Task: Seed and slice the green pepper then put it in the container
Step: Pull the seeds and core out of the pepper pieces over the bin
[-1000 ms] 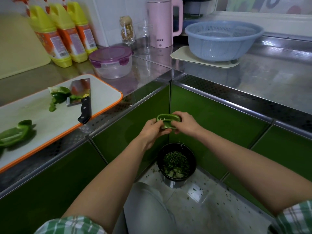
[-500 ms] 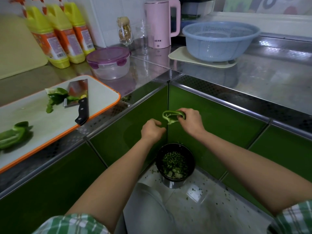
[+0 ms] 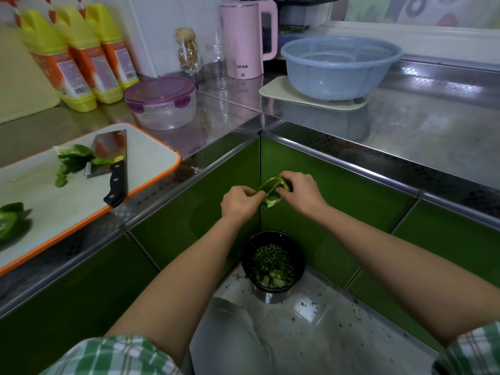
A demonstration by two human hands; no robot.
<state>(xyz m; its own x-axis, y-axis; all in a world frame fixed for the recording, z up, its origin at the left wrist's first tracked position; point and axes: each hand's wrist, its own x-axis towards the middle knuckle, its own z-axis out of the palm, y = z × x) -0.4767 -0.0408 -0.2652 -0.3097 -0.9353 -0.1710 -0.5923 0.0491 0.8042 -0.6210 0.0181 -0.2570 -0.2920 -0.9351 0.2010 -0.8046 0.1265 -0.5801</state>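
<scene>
Cutting board [image 3: 151, 155], far left: one pepper chunk [image 3: 10, 220] lies at its near end; pepper offcuts [image 3: 74, 158] lie at the far end, touching the flat of the cleaver [image 3: 111, 155]. The blade is laid down with its handle toward the person, probably parked so both hands are free. The lidded container [image 3: 162, 104] stands just beyond the board, closed, with nothing visible inside (slices not yet loaded, by my reading).

Centre: left hand [image 3: 239, 203] pinches the near edge of the pepper piece [image 3: 272, 189]; right hand [image 3: 300, 192] curls round its far side; both are clamped on it, off the counter and roughly above the bin [image 3: 300, 266] — I judge so that seeds and pith drop straight in; the step in hand looks like seeding.

Surface and room: three yellow detergent bottles [image 3: 67, 58] stand at back left; the stainless counter [image 3: 405, 125] runs round an inside corner, reflective; pink kettle [image 3: 243, 41] at the back; blue colander [image 3: 341, 66] on a pale mat [image 3: 273, 90] to the right; green cabinet fronts [image 3: 338, 212] below; pale floor tiles [image 3: 324, 320] — speckled with green bits around the bin.
</scene>
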